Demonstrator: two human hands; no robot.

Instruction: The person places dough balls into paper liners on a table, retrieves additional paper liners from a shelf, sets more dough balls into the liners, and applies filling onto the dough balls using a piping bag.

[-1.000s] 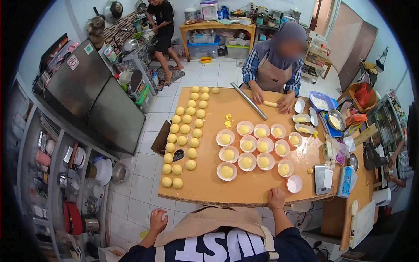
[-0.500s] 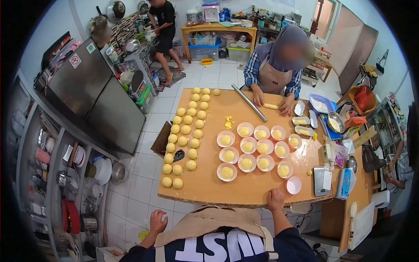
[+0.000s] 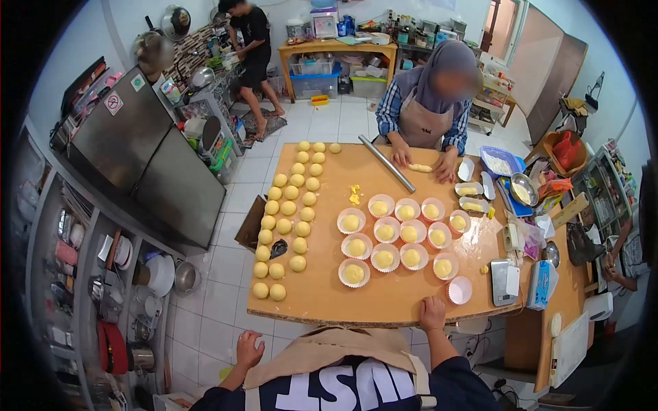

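Note:
My left hand [image 3: 249,348] hangs beside the table's front left corner, its fingers loosely apart with nothing in them. At the front edge of the wooden table [image 3: 322,301], my right hand [image 3: 432,315] rests with its fingers on the top and holds nothing. Just above it lies an empty paper cup [image 3: 459,290]. Several more paper cups hold flattened pale yellow dough, such as the dough round [image 3: 354,275]. Rows of dough balls [image 3: 297,264] run down the table's left side.
Across the table, a person in a beige apron [image 3: 426,123] has both hands at a dough roll [image 3: 420,167]. A metal rolling pin [image 3: 387,163] lies near them. A scale [image 3: 504,282] and a blue tissue pack [image 3: 541,284] are at right. Another person [image 3: 250,48] stands back left.
The view has shifted slightly. The dough roll across the table and the other person's hands have moved a little. My own hands stay almost where they were.

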